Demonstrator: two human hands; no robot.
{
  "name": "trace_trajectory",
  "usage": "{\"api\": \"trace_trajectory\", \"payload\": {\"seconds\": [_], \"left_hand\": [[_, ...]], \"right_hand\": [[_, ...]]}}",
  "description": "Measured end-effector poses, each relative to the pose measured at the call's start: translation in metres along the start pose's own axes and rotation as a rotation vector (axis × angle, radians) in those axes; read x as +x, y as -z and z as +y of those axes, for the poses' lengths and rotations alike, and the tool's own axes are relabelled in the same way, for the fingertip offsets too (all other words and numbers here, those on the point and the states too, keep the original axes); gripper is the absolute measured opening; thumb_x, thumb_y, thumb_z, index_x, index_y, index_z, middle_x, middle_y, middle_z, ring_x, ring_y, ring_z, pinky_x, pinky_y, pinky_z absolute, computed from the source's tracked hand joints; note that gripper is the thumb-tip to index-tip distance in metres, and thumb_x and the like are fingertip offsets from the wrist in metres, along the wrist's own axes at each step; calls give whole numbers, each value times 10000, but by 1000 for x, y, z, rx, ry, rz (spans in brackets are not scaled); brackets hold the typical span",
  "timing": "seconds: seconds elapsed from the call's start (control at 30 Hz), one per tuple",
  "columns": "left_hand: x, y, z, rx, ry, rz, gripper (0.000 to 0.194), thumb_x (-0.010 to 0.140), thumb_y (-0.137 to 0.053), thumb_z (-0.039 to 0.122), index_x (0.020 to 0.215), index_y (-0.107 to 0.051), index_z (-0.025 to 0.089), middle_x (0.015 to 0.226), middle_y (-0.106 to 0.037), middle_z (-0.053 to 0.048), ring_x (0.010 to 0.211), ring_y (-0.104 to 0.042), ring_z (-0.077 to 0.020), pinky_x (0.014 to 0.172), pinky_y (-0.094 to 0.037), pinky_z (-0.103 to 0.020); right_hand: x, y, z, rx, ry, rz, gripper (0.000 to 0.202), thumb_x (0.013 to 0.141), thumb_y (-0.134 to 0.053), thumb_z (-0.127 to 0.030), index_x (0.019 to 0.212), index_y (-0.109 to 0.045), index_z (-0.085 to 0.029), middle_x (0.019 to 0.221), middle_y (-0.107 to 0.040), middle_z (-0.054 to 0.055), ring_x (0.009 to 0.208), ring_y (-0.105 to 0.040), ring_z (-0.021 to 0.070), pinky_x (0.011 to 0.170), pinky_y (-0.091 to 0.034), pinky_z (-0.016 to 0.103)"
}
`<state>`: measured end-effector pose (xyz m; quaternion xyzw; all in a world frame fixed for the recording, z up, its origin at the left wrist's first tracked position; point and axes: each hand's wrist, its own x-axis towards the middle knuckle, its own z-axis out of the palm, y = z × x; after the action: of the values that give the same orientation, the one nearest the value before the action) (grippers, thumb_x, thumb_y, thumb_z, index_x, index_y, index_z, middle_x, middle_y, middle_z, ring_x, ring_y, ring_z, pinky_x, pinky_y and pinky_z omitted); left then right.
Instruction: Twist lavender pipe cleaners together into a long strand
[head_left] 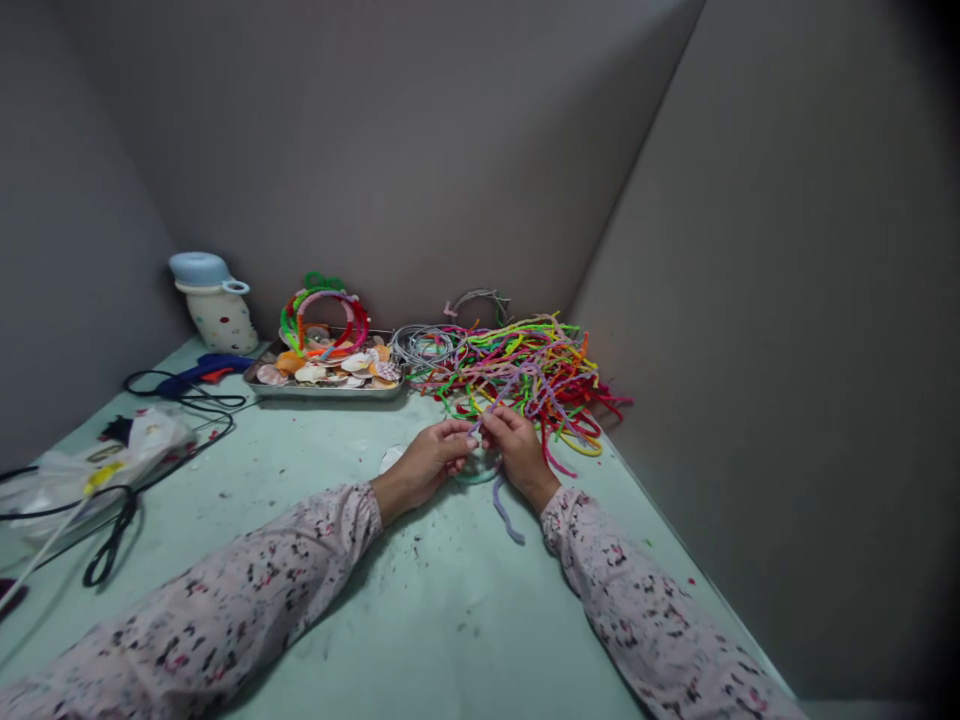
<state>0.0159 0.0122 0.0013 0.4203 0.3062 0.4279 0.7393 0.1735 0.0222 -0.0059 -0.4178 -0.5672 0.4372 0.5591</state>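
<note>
My left hand (439,455) and my right hand (517,448) meet above the middle of the table, fingers pinched close together. Between them runs a purple pipe cleaner (508,515); its loose end hangs below my right hand toward the table. Both hands are closed on it near the fingertips. Under the hands a small round greenish thing (478,477) is partly hidden, and I cannot tell its kind. A pale disc-like piece (391,458) lies just beside my left wrist. Right behind the hands spreads a heap of colourful pipe cleaners (525,365).
A metal tray (330,393) of seashells, with wound pipe-cleaner rings (326,315) on top, stands at the back. Beside it lies coiled grey wire (427,345). Further left are a bottle (217,305), a blue-handled tool (206,370), black cables (120,535) and a plastic bag (150,435). Walls rise behind and right.
</note>
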Motion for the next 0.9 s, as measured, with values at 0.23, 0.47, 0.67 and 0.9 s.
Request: {"api": "trace_trajectory", "payload": {"seconds": [0.23,0.47,0.67,0.9], "left_hand": [[-2,-3,-7,60,-22,58,338,654,-771,227,919,-583,137,642,-531,41,456,-460,-30,410,-324,-141],[-3,-3,-8,112,-13,32,282,695,-747,312,835,-585,128,686,-563,17,455,-487,-33,411,-359,-148],[-3,-2,-8,93,12,20,247,727,-720,313,785,-569,127,642,-564,13,451,-495,-39,418,-376,-144],[-1,-2,-8,82,38,24,193,742,-687,269,795,-562,132,639,-579,6,446,-513,-54,404,-373,-156]], "right_hand": [[-5,-1,-2,-36,61,67,249,830,-570,-409,688,-561,-205,559,-528,-41,520,-472,123,535,-380,255],[-7,-4,-8,-74,58,66,253,807,-588,-416,669,-546,-209,557,-516,-35,529,-480,130,546,-403,262],[-11,-8,-15,-103,54,97,229,783,-601,-389,658,-529,-211,538,-504,-41,497,-468,123,516,-384,259],[-10,-6,-12,-112,86,96,239,806,-578,-375,642,-522,-212,541,-499,-42,497,-466,123,527,-385,266]]}}
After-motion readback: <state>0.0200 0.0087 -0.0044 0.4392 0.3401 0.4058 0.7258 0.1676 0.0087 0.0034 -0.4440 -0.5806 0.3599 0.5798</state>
